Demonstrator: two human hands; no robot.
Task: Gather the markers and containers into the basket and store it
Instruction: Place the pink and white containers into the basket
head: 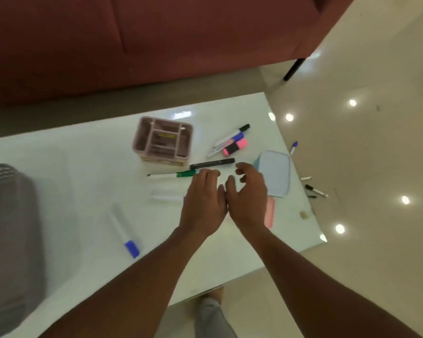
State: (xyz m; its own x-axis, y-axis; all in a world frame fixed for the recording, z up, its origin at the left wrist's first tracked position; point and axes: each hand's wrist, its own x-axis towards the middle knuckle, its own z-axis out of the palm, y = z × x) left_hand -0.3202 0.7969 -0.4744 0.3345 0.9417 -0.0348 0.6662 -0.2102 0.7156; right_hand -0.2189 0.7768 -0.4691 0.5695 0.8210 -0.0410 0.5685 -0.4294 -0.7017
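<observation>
White table (pixel 71 167) — pink organizer (pixel 163 140) beside black marker (pixel 211 164)

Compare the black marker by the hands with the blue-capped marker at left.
The black marker is dark all over; the blue-capped marker has a pale barrel. The black marker lies nearly crosswise just beyond the left hand; the blue-capped marker lies slanted, far from it. Both lie flat on the table.
</observation>
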